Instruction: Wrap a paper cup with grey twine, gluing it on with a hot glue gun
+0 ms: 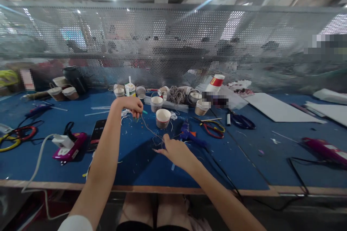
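Note:
My left hand is raised over the blue table, fingers curled and pinched on one end of a thin grey string beside a small green-tipped piece. The string runs down and right to my right hand, which rests low on the table with fingers pinched on its other end. A brown paper cup with a white rim stands just beyond the string. A blue glue gun lies right of my right hand.
Several paper cups, a twine bundle and a small carton line the back. Scissors lie to the right, a phone and a magenta glue gun to the left. A perforated screen backs the table.

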Available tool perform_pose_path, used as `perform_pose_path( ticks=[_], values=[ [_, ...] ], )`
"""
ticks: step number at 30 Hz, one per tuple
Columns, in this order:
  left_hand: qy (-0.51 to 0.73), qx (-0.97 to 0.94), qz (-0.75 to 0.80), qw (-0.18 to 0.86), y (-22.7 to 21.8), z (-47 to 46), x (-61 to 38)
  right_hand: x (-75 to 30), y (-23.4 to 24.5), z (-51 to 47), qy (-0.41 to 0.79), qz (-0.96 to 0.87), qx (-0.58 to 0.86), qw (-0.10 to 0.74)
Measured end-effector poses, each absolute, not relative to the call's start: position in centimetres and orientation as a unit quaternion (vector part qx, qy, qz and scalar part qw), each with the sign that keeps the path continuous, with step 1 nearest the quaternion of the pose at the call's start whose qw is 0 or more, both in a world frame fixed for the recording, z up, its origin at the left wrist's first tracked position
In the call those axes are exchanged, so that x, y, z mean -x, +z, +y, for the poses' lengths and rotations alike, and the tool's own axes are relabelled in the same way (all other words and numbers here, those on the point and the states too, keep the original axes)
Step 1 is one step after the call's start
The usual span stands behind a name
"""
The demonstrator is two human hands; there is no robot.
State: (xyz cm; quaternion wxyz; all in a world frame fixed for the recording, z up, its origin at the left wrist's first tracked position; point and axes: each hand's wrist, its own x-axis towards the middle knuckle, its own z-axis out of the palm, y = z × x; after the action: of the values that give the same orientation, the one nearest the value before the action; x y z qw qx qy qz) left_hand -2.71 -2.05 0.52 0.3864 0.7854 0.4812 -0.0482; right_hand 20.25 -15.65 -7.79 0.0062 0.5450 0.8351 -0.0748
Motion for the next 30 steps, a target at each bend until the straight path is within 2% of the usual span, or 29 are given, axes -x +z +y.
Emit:
perform_pose_path(
  ticks=[3,6,8,13,19,25,30],
  values=[
    [-0.093,-0.782,0.501,0.36,-0.9,-1.4,0.8,-23.2,-5.7,-16.4,-0.096,0.796,-0.598,-0.003],
    [-0.098,-0.785,0.515,0.33,-2.2,-0.6,-0.6,-26.8,-4.6,-15.8,-0.053,0.768,-0.638,-0.001],
    [-0.093,-0.793,0.524,0.297,-2.5,-0.3,-1.2,-28.4,-4.7,-15.0,0.007,0.765,-0.643,0.021],
    [-0.067,-0.825,0.526,0.195,-1.3,-1.9,-2.9,-28.7,-6.5,-13.2,0.018,0.786,-0.614,0.07],
    [-0.037,-0.885,0.451,0.104,-1.8,-4.8,-7.2,-27.7,-8.3,-11.7,0.042,0.768,-0.639,0.024],
    [0.004,-0.871,0.484,0.078,-3.1,-4.7,-6.9,-29.1,-8.0,-11.1,0.029,0.754,-0.656,-0.007],
    [-0.011,-0.839,0.536,0.09,-3.4,-6.6,-3.2,-30.4,-7.4,-10.2,-0.042,0.731,-0.671,-0.117]
  ],
)
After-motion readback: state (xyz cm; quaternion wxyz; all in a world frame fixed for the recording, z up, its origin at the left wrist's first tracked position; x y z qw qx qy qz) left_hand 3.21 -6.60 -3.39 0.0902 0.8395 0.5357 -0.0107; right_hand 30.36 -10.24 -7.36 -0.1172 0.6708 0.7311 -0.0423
